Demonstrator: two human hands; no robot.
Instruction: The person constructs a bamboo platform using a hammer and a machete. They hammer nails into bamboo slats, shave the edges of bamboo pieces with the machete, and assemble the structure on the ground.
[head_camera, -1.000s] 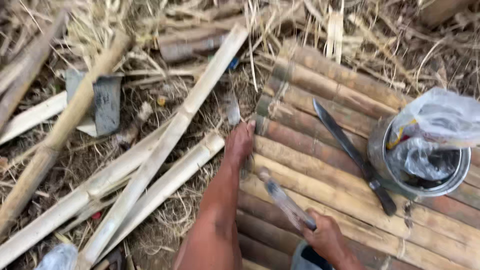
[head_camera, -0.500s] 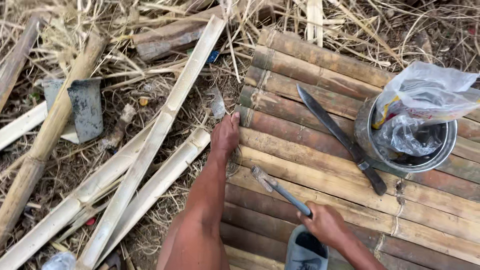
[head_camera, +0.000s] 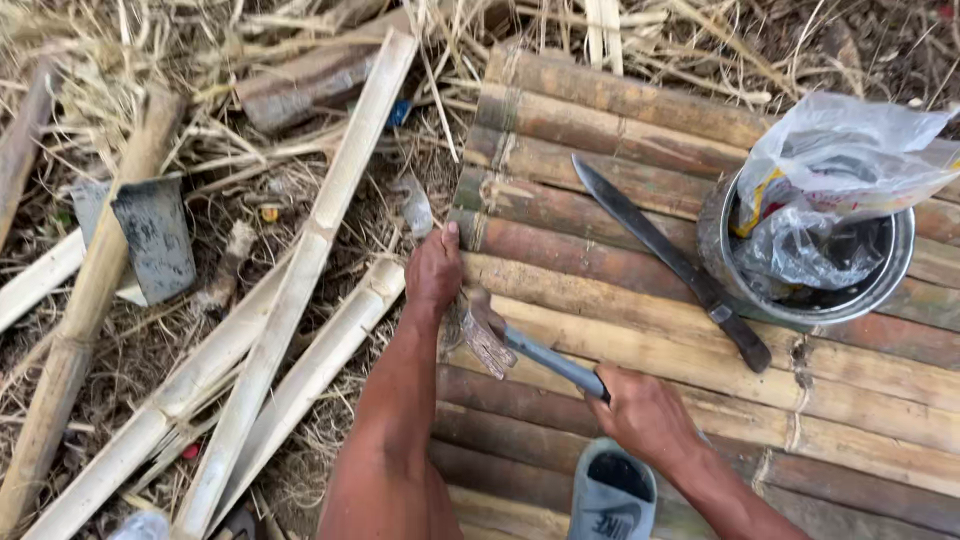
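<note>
The left hand (head_camera: 433, 272) lies palm-down at the left edge of the bamboo platform (head_camera: 620, 300), its fingers pressed on a pole end; whatever it pins there is hidden under the palm, so the grasp cannot be told. The right hand (head_camera: 645, 415) is clenched on the handle of a hammer (head_camera: 520, 345), whose worn head sits just beside the left wrist, over the platform's edge. Both forearms are cut off by the lower border. A long knife (head_camera: 665, 255) lies diagonally across the poles, its handle end near a metal pot (head_camera: 895, 270). A crumpled clear bag (head_camera: 835, 180) fills the pot and hides its contents. A grey sandal (head_camera: 610, 495) shows partly below. Split bamboo strips (head_camera: 300, 270) cross straw litter on the left.
</note>
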